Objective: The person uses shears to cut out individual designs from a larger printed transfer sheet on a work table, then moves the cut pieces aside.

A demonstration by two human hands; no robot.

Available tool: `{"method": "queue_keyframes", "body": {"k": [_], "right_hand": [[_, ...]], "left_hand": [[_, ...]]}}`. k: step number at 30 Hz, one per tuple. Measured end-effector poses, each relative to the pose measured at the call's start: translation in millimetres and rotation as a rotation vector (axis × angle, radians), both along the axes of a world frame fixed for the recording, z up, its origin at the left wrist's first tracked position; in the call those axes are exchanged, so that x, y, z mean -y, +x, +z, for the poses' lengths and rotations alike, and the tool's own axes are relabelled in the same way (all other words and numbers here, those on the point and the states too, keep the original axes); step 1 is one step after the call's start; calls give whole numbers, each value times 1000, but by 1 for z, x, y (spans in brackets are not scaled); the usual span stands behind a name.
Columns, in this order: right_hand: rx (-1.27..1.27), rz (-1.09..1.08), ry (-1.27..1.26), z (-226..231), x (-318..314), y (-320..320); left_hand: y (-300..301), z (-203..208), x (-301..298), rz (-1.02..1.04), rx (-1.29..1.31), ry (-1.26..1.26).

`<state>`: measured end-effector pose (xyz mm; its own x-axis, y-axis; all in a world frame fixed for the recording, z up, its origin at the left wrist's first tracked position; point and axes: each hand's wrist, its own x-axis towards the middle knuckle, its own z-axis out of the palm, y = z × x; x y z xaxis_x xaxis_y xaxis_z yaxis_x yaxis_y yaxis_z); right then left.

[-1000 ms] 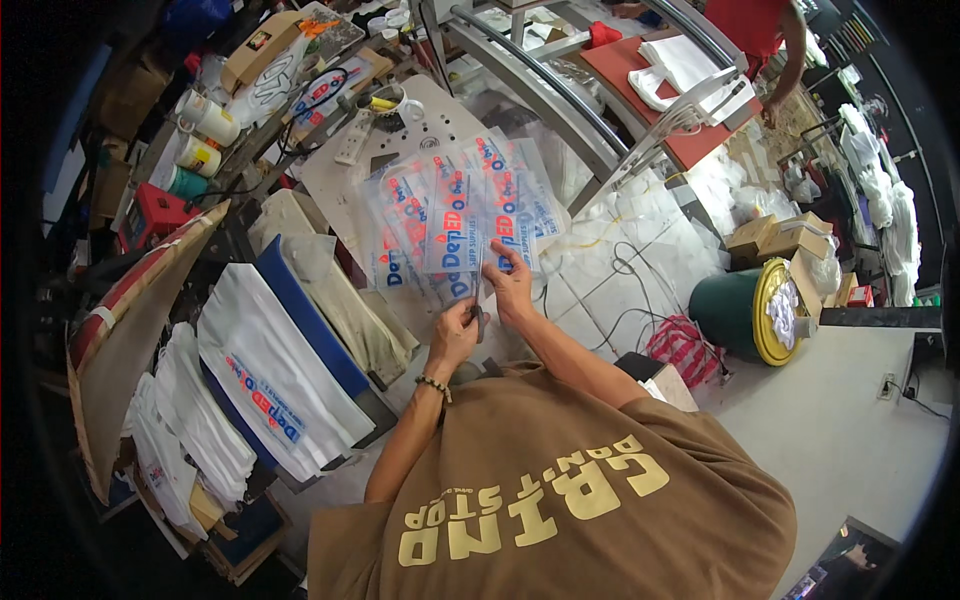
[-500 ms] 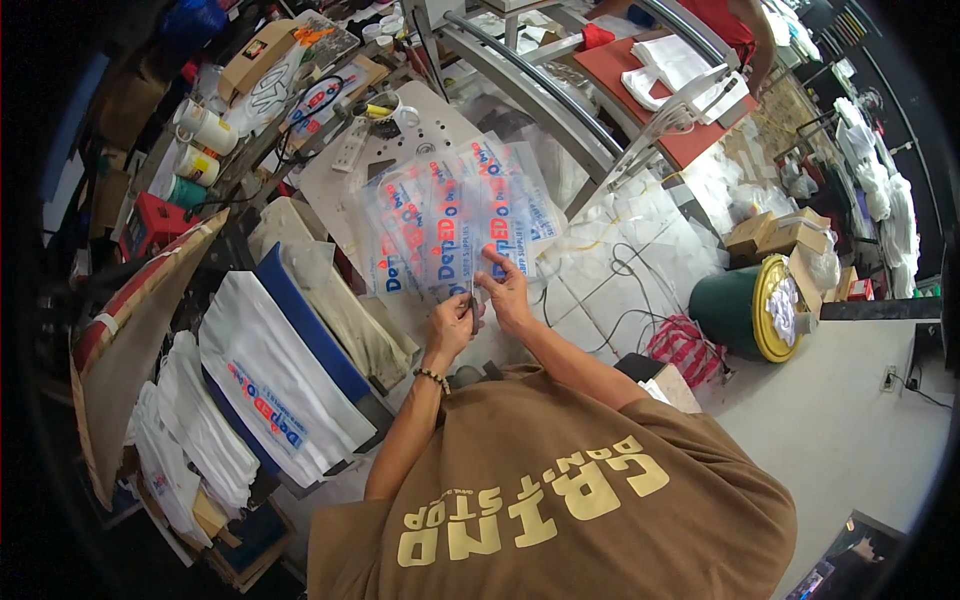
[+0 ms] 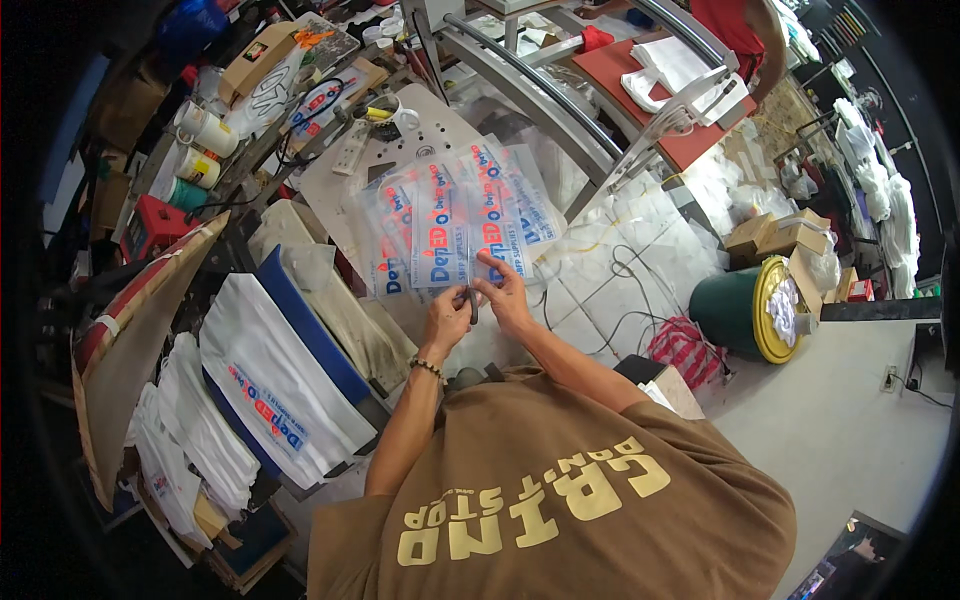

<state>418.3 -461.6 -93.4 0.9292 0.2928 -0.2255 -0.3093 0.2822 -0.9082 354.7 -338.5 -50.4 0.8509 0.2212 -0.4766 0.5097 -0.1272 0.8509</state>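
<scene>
Head view: your left hand [image 3: 447,320] has its fingers curled around a dark-handled tool [image 3: 473,307], seemingly scissors, its blades too small to make out. Close beside it, your right hand [image 3: 508,302] lies at the lower edge of a clear printed sheet [image 3: 450,240], index finger stretched over the plastic; you can't tell from here whether those fingers pinch it. That sheet lies over more clear sheets [image 3: 400,205] with red and blue print, spread on the near part of a pale worktop [image 3: 437,120]. Farther back on it stand a white mug [image 3: 407,119] and a power strip [image 3: 350,146]. Off to your left, white printed bags [image 3: 285,370] lie on a blue board [image 3: 312,320]; to your right sit a pink striped bag [image 3: 680,350] and a green bin [image 3: 722,308] with a yellow rim.
</scene>
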Motion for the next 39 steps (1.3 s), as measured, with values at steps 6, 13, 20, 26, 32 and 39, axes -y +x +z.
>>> {"method": "queue_keyframes", "body": {"k": [6, 13, 20, 26, 32, 39], "right_hand": [[-22, -7, 36, 14, 1, -2], [-60, 34, 20, 18, 5, -4], [-8, 42, 29, 10, 2, -3], [-13, 135, -20, 14, 8, -8], [38, 105, -51, 6, 8, -8], [49, 84, -28, 0, 11, -12]], "left_hand": [[1, 7, 4, 48, -13, -16], [2, 8, 4, 26, 4, -68], [18, 4, 1, 129, 65, -96], [30, 10, -7, 130, 99, -53], [45, 4, -11, 96, 57, 6], [68, -6, -16, 109, 52, 105]]}}
